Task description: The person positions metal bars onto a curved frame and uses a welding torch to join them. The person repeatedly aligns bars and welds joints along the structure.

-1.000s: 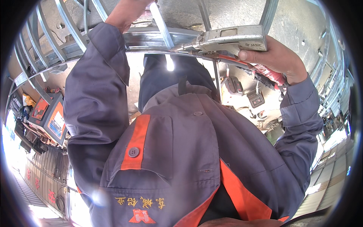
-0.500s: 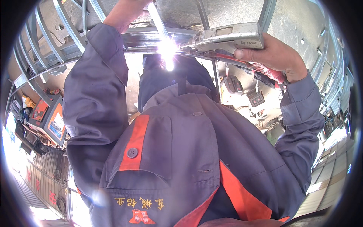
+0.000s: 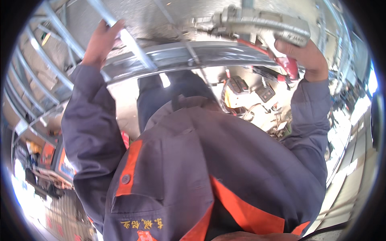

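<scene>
Silver metal everywhere up top: a curved bright rail runs left to right across the far part of the view, w/ thinner bars crossing it. Left hand is up at far left, on a slanted thin bar just above the rail; fingers look wrapped onto it, but the palm side faces away, so can't tell how firm the hold is. Right hand at far right is closed around the red handle of a grey metal hand tool, whose long body points left over the rail, near where bar and rail meet.

Step in hand, as I read it: steadying the bar w/ one hand while bringing the tool's nose to the joint. Next move prob. calls for lining the tool tip up square on the joint and holding the bar dead still; a slip would put it off the seam.

Hard to make out: tool tip is blurred and lost in glare, so contact w/ the rail can't be judged. Grey-and-orange work jacket fills the near half and hides whatever is below. Clutter of gear on the floor past the rail is too small to name.
</scene>
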Action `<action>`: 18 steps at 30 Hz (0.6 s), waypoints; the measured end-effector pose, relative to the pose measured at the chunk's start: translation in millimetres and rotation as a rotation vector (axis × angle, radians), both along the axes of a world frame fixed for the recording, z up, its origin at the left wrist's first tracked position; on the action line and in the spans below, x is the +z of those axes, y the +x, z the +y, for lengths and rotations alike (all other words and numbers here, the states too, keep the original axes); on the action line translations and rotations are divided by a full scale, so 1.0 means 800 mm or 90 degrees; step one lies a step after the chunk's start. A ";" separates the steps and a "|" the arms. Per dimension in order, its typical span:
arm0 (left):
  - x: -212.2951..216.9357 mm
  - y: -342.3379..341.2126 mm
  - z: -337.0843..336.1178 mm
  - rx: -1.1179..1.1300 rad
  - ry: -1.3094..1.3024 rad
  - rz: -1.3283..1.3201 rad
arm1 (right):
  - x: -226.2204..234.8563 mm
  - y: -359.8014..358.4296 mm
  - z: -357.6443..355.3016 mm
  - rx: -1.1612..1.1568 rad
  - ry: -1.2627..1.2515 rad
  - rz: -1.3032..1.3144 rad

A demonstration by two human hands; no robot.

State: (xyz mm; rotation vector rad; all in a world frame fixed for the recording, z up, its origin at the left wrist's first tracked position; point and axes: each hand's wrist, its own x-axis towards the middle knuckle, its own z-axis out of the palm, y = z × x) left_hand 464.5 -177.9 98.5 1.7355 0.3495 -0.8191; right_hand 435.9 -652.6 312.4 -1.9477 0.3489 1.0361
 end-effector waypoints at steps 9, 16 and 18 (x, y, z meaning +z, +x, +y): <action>0.027 -0.048 0.002 -0.068 0.246 -0.164 | -0.103 0.021 -0.141 -0.265 -0.043 -0.126; 0.085 -0.106 0.013 -0.273 0.335 -0.390 | -0.193 -0.005 -0.202 -0.411 -0.026 -0.045; 0.095 -0.111 0.013 -0.305 0.332 -0.426 | -0.199 -0.016 -0.220 -0.462 0.030 -0.027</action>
